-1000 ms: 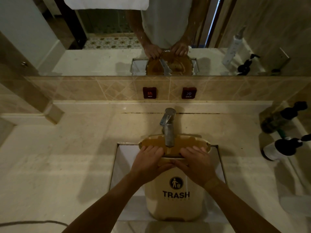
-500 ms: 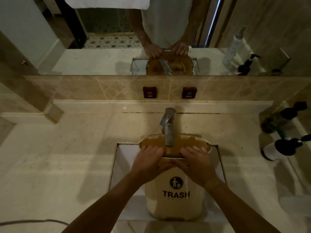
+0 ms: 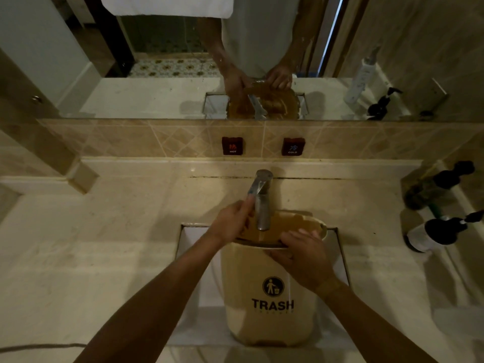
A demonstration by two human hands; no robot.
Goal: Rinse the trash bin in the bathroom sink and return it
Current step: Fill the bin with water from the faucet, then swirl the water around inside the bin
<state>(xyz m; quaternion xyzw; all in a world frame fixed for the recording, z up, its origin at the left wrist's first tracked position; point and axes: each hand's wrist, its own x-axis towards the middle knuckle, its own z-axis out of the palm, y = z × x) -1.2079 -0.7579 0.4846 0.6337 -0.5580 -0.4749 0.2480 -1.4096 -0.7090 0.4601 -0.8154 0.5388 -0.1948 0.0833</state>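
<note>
Head view: the trash bin [image 3: 271,292] stands upright in the sink [image 3: 195,247] at lower centre of the frame, its open mouth under the spout of the faucet [image 3: 262,205]. The right hand [image 3: 305,254] grips the bin's near rim, fingers curled over the edge. The left hand [image 3: 231,222] is just left of the faucet, fingertips at the lever; whether they pinch it or only touch it I cannot tell.

Only one hand steadies the bin, so it may tip or twist in the sink if water adds weight, and the wet rim may slip in that grip. A hard turn of the lever may splash water onto the counter [image 3: 104,244] toward the pump bottles [image 3: 440,231] at the right edge.
</note>
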